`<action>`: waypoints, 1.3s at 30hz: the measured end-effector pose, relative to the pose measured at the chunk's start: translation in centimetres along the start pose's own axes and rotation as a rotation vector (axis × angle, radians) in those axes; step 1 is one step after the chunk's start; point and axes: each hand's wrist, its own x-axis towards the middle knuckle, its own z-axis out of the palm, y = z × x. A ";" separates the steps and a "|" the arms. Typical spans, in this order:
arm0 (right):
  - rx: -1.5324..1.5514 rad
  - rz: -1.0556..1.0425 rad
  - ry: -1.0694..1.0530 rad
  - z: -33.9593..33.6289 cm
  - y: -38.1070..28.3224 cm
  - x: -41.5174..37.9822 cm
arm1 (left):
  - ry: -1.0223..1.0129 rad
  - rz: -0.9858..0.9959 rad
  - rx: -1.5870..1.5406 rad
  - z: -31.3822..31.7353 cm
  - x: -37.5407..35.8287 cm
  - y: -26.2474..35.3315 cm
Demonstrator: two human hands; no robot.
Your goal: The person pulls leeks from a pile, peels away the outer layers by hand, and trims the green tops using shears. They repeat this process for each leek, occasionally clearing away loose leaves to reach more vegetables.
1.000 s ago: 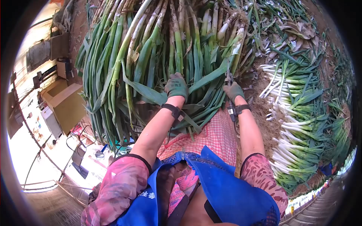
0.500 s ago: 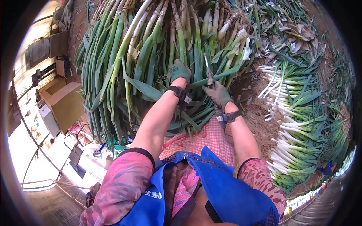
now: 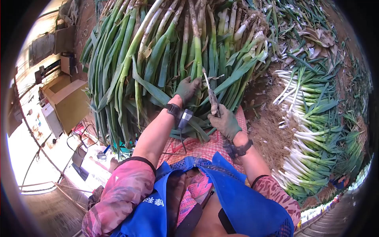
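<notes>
My left hand (image 3: 187,90), in a green work glove, is closed round the green part of a large scallion (image 3: 197,51) at the front of a big heap. In my gloved right hand (image 3: 226,123) is a slim tool (image 3: 212,98) with a grey body and a thin metal rod. Its tip points up, close beside the held scallion; I cannot make out its exact kind. The heap of scallions (image 3: 126,71) fans out beyond both hands, green leaves hanging toward me. Black bands with small devices sit on both wrists.
To the right lies a long row of cleaned scallions (image 3: 304,130), white ends inward, beside a pile of roots (image 3: 272,138). Leaf scraps (image 3: 316,35) cover the ground at upper right. A cardboard box (image 3: 69,104) stands at left. A red checked cloth (image 3: 201,148) covers my lap.
My left hand has drawn slightly toward me, now with a scallion in its grip. My right hand has come back toward my lap, with the tool tilted more to the left.
</notes>
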 end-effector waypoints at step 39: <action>0.094 -0.224 0.180 -6.4 -1.3 15.5 | -0.350 0.259 0.542 6.7 -5.2 -2.0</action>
